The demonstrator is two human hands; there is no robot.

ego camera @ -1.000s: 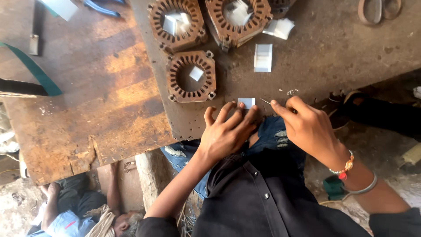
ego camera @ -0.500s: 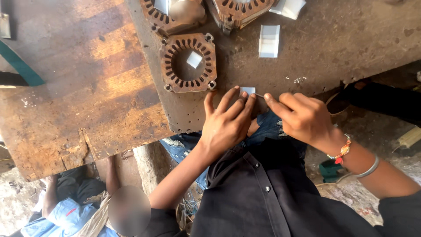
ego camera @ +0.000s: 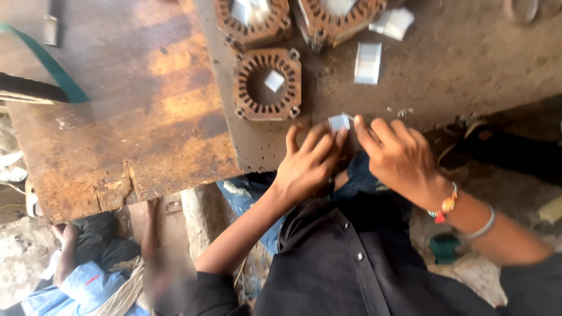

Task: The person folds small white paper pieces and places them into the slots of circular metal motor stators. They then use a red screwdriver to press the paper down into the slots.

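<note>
The small white paper slip (ego camera: 339, 122) you are working lies at the near edge of the grey metal plate (ego camera: 445, 70), just in front of the square rusty stator core (ego camera: 268, 83) and a little to its right. Judge it as very light, thin and limp: it will crease or tear easily and slide on the dusty plate, so take it by its edges, with light fingertip pressure. It looks pale, roughly square, with a folded look. Your left hand (ego camera: 307, 164) has its fingers drawn together, tips pressing the slip's left side; your right hand (ego camera: 398, 155) pinches its right edge with thumb and forefinger. More white slips (ego camera: 367, 62) lie beyond, further right of the core.
</note>
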